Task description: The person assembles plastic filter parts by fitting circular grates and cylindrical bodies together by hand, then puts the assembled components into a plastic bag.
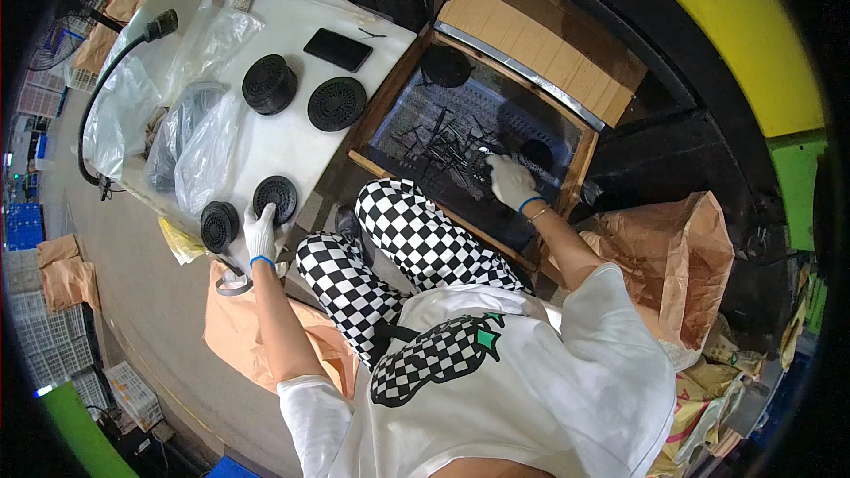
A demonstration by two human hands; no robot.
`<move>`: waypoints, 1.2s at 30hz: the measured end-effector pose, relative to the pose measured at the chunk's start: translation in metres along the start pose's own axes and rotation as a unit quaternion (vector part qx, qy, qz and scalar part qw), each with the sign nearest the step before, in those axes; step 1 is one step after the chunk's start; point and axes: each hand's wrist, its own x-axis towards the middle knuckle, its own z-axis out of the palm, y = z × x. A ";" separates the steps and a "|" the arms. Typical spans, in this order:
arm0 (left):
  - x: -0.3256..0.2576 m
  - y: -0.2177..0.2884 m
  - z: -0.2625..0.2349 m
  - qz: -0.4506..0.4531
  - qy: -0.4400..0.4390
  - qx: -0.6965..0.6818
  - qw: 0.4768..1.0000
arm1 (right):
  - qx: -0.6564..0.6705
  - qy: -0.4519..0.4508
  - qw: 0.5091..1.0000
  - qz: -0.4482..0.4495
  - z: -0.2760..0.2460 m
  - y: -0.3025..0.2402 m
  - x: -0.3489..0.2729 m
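My left hand (259, 237), in a white glove with a blue cuff, grips the near edge of a black perforated disc (276, 193) at the white table's front corner. A stack of similar black discs (219, 227) stands just left of those fingers. My right hand (513, 184), gloved the same way, reaches down into a wood-framed tray (382, 168). Its fingers are closed near a small shiny bit, too small to name. Thin black plastic sticks (447, 149) lie scattered beside it, and a dark round piece (537, 154) sits by its knuckles.
On the white table (305, 0) are more black discs (269, 84), a phone (338, 50), clear plastic bags (208, 146) and a black gooseneck lamp (161, 25). A cardboard box (540, 26) borders the tray's far side. Brown paper bags (664, 252) stand at my right and lower left.
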 end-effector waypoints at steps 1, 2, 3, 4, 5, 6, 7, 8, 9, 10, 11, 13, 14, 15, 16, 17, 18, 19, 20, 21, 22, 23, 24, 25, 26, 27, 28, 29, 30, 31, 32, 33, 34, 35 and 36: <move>0.001 0.002 -0.003 -0.002 0.006 -0.001 1.000 | -0.106 0.014 0.994 -0.033 0.004 0.014 0.001; 0.004 0.005 -0.007 0.046 0.037 0.255 0.965 | -0.120 -0.008 0.992 -0.030 0.005 0.024 0.008; 0.005 0.006 -0.011 0.088 0.066 0.494 0.863 | -0.121 -0.010 0.992 -0.036 0.012 0.027 0.013; -0.009 0.023 0.003 0.081 0.074 0.549 0.829 | -0.111 0.037 0.993 -0.021 0.017 0.032 0.015; -0.021 0.033 0.011 0.079 0.076 0.550 0.828 | -0.099 0.086 0.991 -0.009 0.020 0.032 0.019; -0.030 0.041 0.017 0.100 0.095 0.546 0.826 | -0.104 0.063 0.990 0.066 0.023 0.023 0.025; -0.041 0.047 0.022 0.120 0.115 0.542 0.824 | -0.101 0.061 0.991 0.062 0.019 0.013 0.030; -0.053 0.054 0.026 0.137 0.120 0.523 0.832 | -0.108 -0.013 0.990 0.095 0.012 0.003 0.034; -0.060 0.053 0.029 0.191 0.122 0.484 0.845 | -0.115 -0.087 0.981 0.127 0.009 -0.002 0.035; -0.072 0.058 0.034 0.225 0.116 0.441 0.861 | -0.060 -0.023 0.992 0.109 0.010 -0.001 0.033; -0.086 0.068 0.045 0.259 0.106 0.396 0.874 | -0.057 -0.022 0.992 0.110 0.014 0.010 0.035; -0.108 0.078 0.068 0.283 0.066 0.314 0.904 | 0.269 0.008 0.963 0.028 0.022 0.033 0.042; -0.120 0.079 0.080 0.288 0.037 0.265 0.920 | 0.291 0.078 0.953 -0.005 0.011 0.018 0.036; -0.133 0.080 0.094 0.293 0.006 0.215 0.932 | 0.293 0.076 0.953 -0.006 -0.003 0.006 0.032; -0.145 0.085 0.111 0.307 -0.027 0.216 0.926 | 0.376 0.019 0.925 -0.052 -0.033 -0.012 0.022; -0.156 0.090 0.128 0.322 -0.060 0.217 0.920 | 0.455 -0.038 0.885 -0.097 -0.060 -0.030 0.013; -0.166 0.092 0.145 0.316 -0.106 0.223 0.916 | 0.511 -0.068 0.848 -0.119 -0.078 -0.049 0.003; -0.172 0.095 0.157 0.309 -0.153 0.229 0.910 | 0.564 -0.097 0.808 -0.140 -0.090 -0.065 -0.007; -0.161 0.072 0.163 0.246 -0.192 0.145 0.939 | 0.542 -0.100 0.809 -0.203 -0.095 -0.078 -0.011; -0.148 0.048 0.166 0.181 -0.227 0.057 0.955 | 0.543 -0.102 0.806 -0.212 -0.099 -0.086 -0.015; -0.158 0.065 0.169 0.195 -0.247 0.040 0.948 | 0.634 -0.144 0.737 -0.188 -0.105 -0.085 -0.019; -0.167 0.081 0.165 0.200 -0.251 0.042 0.946 | 0.716 -0.185 0.653 -0.165 -0.108 -0.085 -0.022; -0.178 0.095 0.157 0.190 -0.271 -0.019 0.943 | 0.677 -0.191 0.688 -0.177 -0.103 -0.085 -0.021; -0.185 0.099 0.148 0.177 -0.287 -0.082 0.938 | 0.660 -0.189 0.698 -0.202 -0.103 -0.089 -0.024; -0.188 0.098 0.143 0.196 -0.297 -0.128 0.926 | 0.578 -0.216 0.757 -0.217 -0.106 -0.091 -0.028; -0.182 0.092 0.137 0.272 -0.288 -0.099 0.913 | 0.489 -0.240 0.807 -0.229 -0.109 -0.094 -0.030; -0.179 0.091 0.132 0.293 -0.300 -0.097 0.903 | 0.468 -0.237 0.803 -0.282 -0.101 -0.099 -0.029; -0.178 0.091 0.128 0.313 -0.311 -0.094 0.892 | 0.508 -0.287 0.777 -0.237 -0.096 -0.097 -0.032; -0.179 0.090 0.125 0.306 -0.292 -0.090 0.901 | 0.546 -0.281 0.759 -0.217 -0.092 -0.097 -0.037; -0.182 0.093 0.124 0.299 -0.273 -0.087 0.910 | 0.582 -0.276 0.740 -0.195 -0.094 -0.101 -0.041; -0.195 0.099 0.132 0.142 -0.260 -0.305 0.905 | 0.583 -0.279 0.738 -0.196 -0.100 -0.107 -0.045; -0.190 0.095 0.129 0.142 -0.257 -0.304 0.906 | 0.489 -0.203 0.819 -0.219 -0.109 -0.113 -0.048; -0.180 0.094 0.127 0.116 -0.262 -0.240 0.927 | 0.385 -0.121 0.884 -0.236 -0.113 -0.116 -0.049; -0.174 0.091 0.126 0.089 -0.267 -0.175 0.943 | 0.386 -0.122 0.883 -0.237 -0.113 -0.115 -0.049; -0.180 0.085 0.122 0.077 -0.226 -0.079 0.968 | 0.355 -0.070 0.876 -0.318 -0.112 -0.114 -0.047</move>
